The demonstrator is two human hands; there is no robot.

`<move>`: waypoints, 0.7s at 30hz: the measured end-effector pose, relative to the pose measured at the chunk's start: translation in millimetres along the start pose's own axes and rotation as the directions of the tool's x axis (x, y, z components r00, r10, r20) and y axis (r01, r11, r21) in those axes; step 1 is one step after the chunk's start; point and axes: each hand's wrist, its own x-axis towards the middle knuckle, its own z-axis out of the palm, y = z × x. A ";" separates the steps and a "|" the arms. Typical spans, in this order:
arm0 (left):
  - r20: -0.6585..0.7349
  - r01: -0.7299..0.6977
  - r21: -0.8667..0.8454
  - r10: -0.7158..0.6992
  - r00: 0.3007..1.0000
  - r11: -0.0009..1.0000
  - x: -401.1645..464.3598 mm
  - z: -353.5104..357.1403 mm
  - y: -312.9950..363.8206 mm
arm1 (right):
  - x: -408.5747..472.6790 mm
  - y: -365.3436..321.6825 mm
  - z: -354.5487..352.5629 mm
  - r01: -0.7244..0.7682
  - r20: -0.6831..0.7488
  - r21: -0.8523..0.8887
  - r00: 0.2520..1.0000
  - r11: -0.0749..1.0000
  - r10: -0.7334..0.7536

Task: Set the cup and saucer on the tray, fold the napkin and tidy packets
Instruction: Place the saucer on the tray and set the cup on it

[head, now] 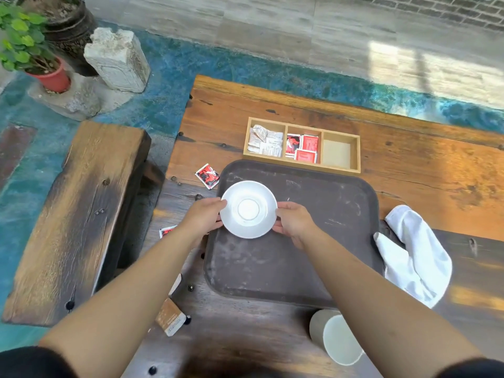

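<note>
A white saucer point(248, 209) is over the far left part of the dark brown tray point(313, 241). My left hand point(203, 218) grips its left rim and my right hand point(293, 221) grips its right rim. Whether the saucer rests on the tray or hovers above it I cannot tell. A grey cup point(334, 335) lies on its side on the table near the tray's front edge, partly behind my right forearm. A crumpled white napkin point(414, 255) lies at the tray's right edge. Loose packets lie left of the tray: a red one point(207, 175), another red one point(167, 231) half hidden by my left arm, and a brown one point(170, 317).
A wooden organiser box point(301, 144) behind the tray holds white packets on the left, red packets in the middle, and nothing on the right. A wooden bench point(73, 214) stands left of the table. A stone block point(117, 58) and potted plant point(30, 47) sit on the floor beyond.
</note>
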 end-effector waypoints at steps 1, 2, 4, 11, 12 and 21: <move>-0.004 0.004 0.009 -0.004 1.000 1.000 4.4 0.6 2.4 | 4.3 -2.7 1.1 -0.001 -0.002 -0.002 1.000 1.000 0.001; -0.005 0.005 0.018 -0.005 1.000 1.000 8.1 1.7 4.6 | 8.2 -5.0 2.0 -0.002 -0.005 -0.007 1.000 1.000 0.002; -0.006 0.001 0.026 -0.001 1.000 1.000 13.9 3.3 8.5 | 15.3 -9.1 3.7 -0.007 -0.007 -0.014 1.000 1.000 0.007; -0.021 -0.044 0.091 0.046 0.999 0.995 31.8 3.0 7.2 | 34.0 -12.9 5.6 -0.018 -0.024 -0.011 1.000 1.000 0.018; -0.025 -0.061 0.121 0.065 0.998 0.991 34.8 3.2 5.9 | 35.4 -13.2 5.3 -0.018 -0.025 0.001 1.000 1.000 0.018; -0.022 -0.129 0.265 0.140 0.990 0.955 35.5 13.6 5.6 | 39.7 -14.0 -1.4 0.006 -0.026 -0.005 1.000 1.000 -0.007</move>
